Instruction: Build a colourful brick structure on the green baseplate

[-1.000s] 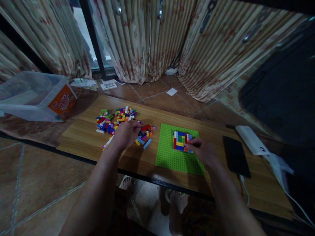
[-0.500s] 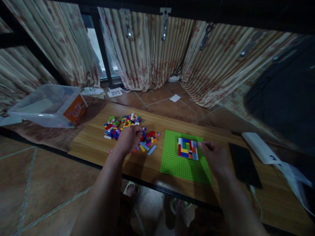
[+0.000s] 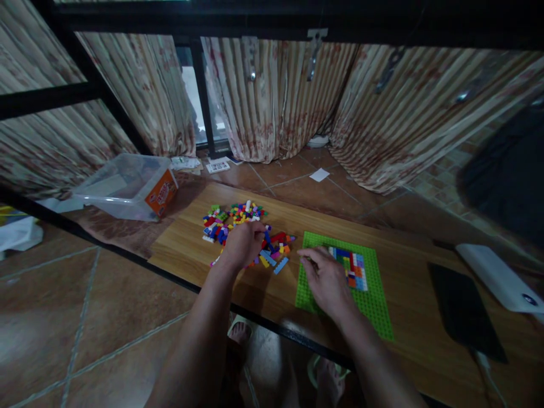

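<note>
My left hand [image 3: 246,242] is over the near side of a pile of loose building bricks [image 3: 221,229], its thumb and fingers pinched together. Blue shows right by the fingertips, but I cannot tell whether that piece is held or lies in the pile. My right hand [image 3: 327,280] hovers over the left part of a green baseplate [image 3: 374,300], thumb and forefinger slightly apart, with no brick visible between them. Behind it, a multicoloured rectangular brick build [image 3: 359,272] sits on the baseplate; the hand hides its near left part.
A clear plastic tub [image 3: 123,190] with an orange label stands left of the wooden board [image 3: 182,243]. To the right lie a black flat device [image 3: 463,309] with a cable and a white device [image 3: 495,277]. Curtains hang behind, and a dark shape fills the right edge.
My right hand has moved left from the right side of the brick build, towards the pile. My left hand stays at the pile. The view has swung left.
</note>
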Demonstrator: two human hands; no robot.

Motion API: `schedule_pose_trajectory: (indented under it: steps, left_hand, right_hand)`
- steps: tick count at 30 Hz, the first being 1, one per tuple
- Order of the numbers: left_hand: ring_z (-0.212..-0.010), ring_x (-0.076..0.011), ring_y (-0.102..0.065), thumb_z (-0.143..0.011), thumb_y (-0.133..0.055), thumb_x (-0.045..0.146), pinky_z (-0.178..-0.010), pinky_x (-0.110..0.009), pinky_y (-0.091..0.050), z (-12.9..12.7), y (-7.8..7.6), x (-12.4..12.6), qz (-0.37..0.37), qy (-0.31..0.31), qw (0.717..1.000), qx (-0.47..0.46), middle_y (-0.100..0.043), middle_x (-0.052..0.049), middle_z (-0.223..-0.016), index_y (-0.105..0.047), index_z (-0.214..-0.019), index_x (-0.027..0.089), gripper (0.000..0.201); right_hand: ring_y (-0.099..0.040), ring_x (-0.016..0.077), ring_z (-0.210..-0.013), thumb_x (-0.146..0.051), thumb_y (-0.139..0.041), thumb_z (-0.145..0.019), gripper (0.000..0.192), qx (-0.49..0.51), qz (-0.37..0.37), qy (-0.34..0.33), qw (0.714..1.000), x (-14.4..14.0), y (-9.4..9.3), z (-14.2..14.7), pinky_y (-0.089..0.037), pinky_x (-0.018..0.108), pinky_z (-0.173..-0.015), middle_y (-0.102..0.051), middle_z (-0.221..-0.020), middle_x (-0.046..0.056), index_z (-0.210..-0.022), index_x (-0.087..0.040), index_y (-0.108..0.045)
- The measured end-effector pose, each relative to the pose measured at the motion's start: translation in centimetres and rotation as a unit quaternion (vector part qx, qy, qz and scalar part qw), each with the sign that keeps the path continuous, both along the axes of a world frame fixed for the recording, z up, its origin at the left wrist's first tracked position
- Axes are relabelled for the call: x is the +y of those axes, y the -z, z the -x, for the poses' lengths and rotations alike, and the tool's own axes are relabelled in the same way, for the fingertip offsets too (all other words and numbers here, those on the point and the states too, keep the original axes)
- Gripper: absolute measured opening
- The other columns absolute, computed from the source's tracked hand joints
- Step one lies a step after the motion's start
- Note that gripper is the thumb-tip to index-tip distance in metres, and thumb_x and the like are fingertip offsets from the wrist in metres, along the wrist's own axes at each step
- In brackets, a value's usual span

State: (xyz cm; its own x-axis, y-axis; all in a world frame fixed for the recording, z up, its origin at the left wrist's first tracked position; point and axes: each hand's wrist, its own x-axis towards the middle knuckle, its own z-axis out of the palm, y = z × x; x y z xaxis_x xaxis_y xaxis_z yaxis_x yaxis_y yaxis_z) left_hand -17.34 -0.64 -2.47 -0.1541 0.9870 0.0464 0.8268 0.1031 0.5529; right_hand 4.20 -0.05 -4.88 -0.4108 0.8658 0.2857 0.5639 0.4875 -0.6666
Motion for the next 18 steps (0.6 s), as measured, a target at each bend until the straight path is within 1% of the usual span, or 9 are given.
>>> schedule_pose_trajectory:
  steps: [4,9,11,14,18]
  left_hand:
    - [-0.076,-0.0166,-0.063,-0.084,-0.048,0.016,-0.070,-0.025,-0.045,-0.1,-0.3,-0.2,0.005,-0.008,1.000,-0.007,-0.072,-0.004,-0.083,-0.071,-0.090,0.019,0.025]
    - [-0.076,-0.0168,-0.063,-0.084,-0.048,0.016,-0.070,-0.025,-0.045,-0.1,-0.5,-0.3,0.005,-0.011,1.000,-0.020,-0.072,-0.004,-0.084,-0.072,-0.089,0.019,0.024]
    - [-0.074,-0.0165,-0.062,-0.084,-0.049,0.016,-0.068,-0.025,-0.044,0.0,-0.5,-0.3,0.002,-0.008,1.000,-0.024,-0.072,-0.004,-0.083,-0.072,-0.089,0.019,0.024]
    - [-0.073,-0.0163,-0.061,-0.084,-0.050,0.018,-0.067,-0.025,-0.044,0.3,-0.5,-0.4,-0.002,-0.008,1.000,-0.027,-0.072,-0.004,-0.082,-0.072,-0.088,0.019,0.023]
    - [-0.074,-0.0161,-0.061,-0.085,-0.050,0.019,-0.068,-0.025,-0.044,0.5,-0.4,-0.5,-0.008,-0.008,1.000,-0.025,-0.072,-0.004,-0.083,-0.072,-0.088,0.019,0.022]
  right_hand:
    - [-0.060,0.0217,-0.095,-0.018,-0.044,-0.088,0.030,-0.025,-0.009,-0.013,1.000,0.5,0.6,2.3,-0.048,0.037,-0.086,-0.064,-0.100,0.007,-0.105,-0.025,-0.068]
    - [-0.058,0.0222,-0.098,-0.016,-0.046,-0.086,0.034,-0.057,-0.040,-0.014,0.997,1.1,1.7,4.5,-0.049,0.037,-0.087,-0.058,-0.106,0.008,-0.106,-0.026,-0.071]
    - [-0.057,0.0231,-0.099,-0.015,-0.046,-0.086,0.034,-0.080,-0.057,-0.013,0.995,1.2,2.0,4.9,-0.049,0.038,-0.088,-0.056,-0.107,0.008,-0.104,-0.027,-0.071]
    - [-0.056,0.0247,-0.101,-0.016,-0.046,-0.086,0.032,-0.109,-0.060,-0.008,0.992,1.3,2.2,5.2,-0.049,0.040,-0.089,-0.055,-0.110,0.010,-0.102,-0.025,-0.072]
    - [-0.056,0.0240,-0.101,-0.018,-0.051,-0.085,0.026,-0.111,-0.057,-0.016,0.992,1.2,2.3,5.1,-0.048,0.039,-0.091,-0.054,-0.110,0.008,-0.099,-0.025,-0.072]
